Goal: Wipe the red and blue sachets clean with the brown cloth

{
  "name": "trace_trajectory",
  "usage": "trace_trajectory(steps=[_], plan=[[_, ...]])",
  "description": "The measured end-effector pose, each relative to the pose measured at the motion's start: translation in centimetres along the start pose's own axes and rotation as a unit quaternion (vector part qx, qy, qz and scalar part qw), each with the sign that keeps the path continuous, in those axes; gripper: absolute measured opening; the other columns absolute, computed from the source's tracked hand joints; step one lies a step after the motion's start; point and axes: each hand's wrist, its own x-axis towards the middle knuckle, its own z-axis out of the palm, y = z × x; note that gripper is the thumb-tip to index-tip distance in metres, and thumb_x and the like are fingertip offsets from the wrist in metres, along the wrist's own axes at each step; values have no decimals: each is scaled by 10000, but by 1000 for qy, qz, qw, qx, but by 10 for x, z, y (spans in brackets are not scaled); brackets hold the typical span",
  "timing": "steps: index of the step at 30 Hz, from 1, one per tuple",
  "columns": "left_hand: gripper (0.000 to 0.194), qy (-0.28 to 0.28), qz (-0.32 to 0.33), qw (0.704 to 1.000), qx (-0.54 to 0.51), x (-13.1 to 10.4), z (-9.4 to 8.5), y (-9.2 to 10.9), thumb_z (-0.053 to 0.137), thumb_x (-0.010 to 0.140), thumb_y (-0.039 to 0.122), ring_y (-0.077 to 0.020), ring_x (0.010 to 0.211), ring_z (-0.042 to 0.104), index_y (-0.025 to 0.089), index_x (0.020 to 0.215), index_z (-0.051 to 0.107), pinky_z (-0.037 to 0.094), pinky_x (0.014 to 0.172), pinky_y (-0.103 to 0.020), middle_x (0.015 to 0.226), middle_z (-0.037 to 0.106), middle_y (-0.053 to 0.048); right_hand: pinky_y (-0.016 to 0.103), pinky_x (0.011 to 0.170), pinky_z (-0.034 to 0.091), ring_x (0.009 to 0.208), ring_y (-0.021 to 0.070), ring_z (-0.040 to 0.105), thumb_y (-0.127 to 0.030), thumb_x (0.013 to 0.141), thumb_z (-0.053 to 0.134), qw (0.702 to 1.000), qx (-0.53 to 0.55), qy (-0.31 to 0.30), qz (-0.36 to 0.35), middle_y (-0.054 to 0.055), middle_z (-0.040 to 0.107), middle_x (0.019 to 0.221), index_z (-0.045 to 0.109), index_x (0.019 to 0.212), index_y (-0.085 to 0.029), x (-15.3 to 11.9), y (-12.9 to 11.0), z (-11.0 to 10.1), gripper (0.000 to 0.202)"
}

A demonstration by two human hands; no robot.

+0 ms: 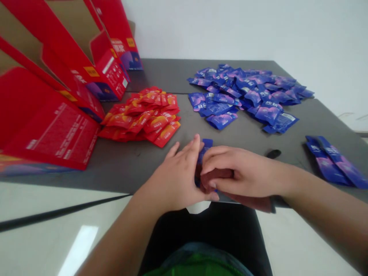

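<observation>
Near the table's front edge, my two hands meet over a small blue packet [206, 145]. Only its top end and a strip between the hands show. My left hand [179, 176] lies along its left side, with the thumb near the lower end and the fingers toward the top. My right hand [238, 168] is curled, its fingers closed around a reddish-brown thing [218, 175] against the packet. A long reddish-brown piece [253, 202] with a dark end shows below the right wrist; whether they are one thing I cannot tell.
A heap of red packets [143, 115] lies left of centre, a larger pile of blue packets [247, 88] behind to the right. Two longer blue pouches [335, 161] overlap at far right. Open red boxes [48, 115] line the left side. A small black object [273, 154] sits behind my right wrist.
</observation>
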Motion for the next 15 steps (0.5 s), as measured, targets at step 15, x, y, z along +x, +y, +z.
trace_trajectory(steps=[15], plan=[[927,-13,15,1000,12,2,-3,-5,592,1049,612,-302,1644,341,89,1710,206,189,1353,-560,1750,357,-223,400,965,499,1047,238,650,-246,1019,655,981,-177,45,67,63,685,1077,734,1032,-218,5,2,12,85]])
